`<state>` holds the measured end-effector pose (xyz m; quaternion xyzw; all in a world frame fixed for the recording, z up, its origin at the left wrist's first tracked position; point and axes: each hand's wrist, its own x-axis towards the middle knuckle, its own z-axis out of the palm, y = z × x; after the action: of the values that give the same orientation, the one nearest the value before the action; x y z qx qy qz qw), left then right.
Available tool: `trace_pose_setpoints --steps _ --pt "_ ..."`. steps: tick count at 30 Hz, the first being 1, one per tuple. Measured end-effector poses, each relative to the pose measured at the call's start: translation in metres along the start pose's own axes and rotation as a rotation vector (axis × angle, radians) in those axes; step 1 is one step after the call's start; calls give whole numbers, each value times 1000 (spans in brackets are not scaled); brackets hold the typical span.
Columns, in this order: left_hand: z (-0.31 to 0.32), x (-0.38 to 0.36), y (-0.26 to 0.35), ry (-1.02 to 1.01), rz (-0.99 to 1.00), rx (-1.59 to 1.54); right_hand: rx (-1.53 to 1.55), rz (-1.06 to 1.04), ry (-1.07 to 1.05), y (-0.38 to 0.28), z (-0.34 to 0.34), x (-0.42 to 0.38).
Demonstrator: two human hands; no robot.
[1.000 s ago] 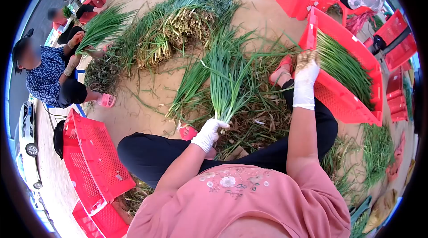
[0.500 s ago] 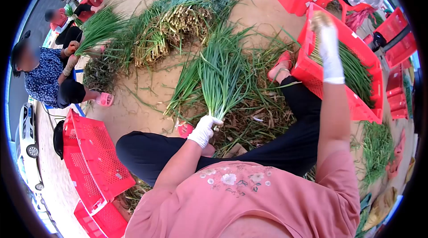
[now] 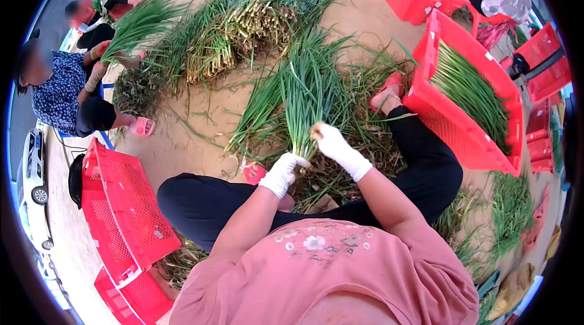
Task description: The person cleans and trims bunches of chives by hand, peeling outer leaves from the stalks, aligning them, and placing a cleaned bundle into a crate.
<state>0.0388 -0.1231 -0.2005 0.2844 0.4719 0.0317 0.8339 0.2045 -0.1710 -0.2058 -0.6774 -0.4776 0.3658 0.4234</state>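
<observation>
Holding: the left hand, in a white glove, is closed around the lower ends of a green stalk bunch in front of the wearer's lap; the forearm reaches up and inward.
Right hand: the gloved right hand is raised beside the bunch, elbow bent, fingers drawn together and brown-stained at the tips; whether they pinch a stalk, I cannot tell.
Bunch: long, thin green leaves fan away from the left hand, with paler stems near the grip; it lies over loose leaves and dry scraps.
Legs: dark trousers, knees spread on either side of the scraps.
Ground: tan and littered; a large heap of green stalks with pale cut ends lies beyond the bunch.
Right crate: a red crate holds aligned green stalks.
Left crates: red perforated crates stand beside the left knee.
Co-worker: a seated person in a blue patterned top, far left, holds leafy stalks.
Edge: a white car behind the left crates.
</observation>
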Motion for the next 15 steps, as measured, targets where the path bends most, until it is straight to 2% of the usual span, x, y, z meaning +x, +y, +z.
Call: trace_pose_setpoints --steps 1,3,6,7,9,10,11,12,14,15 --pt "-1 3 -1 -3 1 -9 231 246 43 -27 -18 -1" --pt "-3 8 -5 -12 -39 -4 661 251 253 -14 -46 7" --pt "-3 13 -7 -7 -4 15 1291 237 752 6 -93 19" --pt "-4 13 -8 -5 -2 11 1407 223 802 34 -110 27" --pt "-3 13 -13 133 30 106 1437 247 973 52 -142 36" --pt "-5 13 -14 135 32 107 1457 221 947 71 -165 40" --pt "-8 12 -15 149 12 99 1531 189 1011 77 -186 45" --pt "-13 13 -15 163 -6 92 1425 146 1130 72 -204 49" --pt "-21 18 -19 135 47 97 1447 257 1190 57 -213 50" --pt "-18 12 -14 175 40 90 1269 167 1171 55 -201 49"
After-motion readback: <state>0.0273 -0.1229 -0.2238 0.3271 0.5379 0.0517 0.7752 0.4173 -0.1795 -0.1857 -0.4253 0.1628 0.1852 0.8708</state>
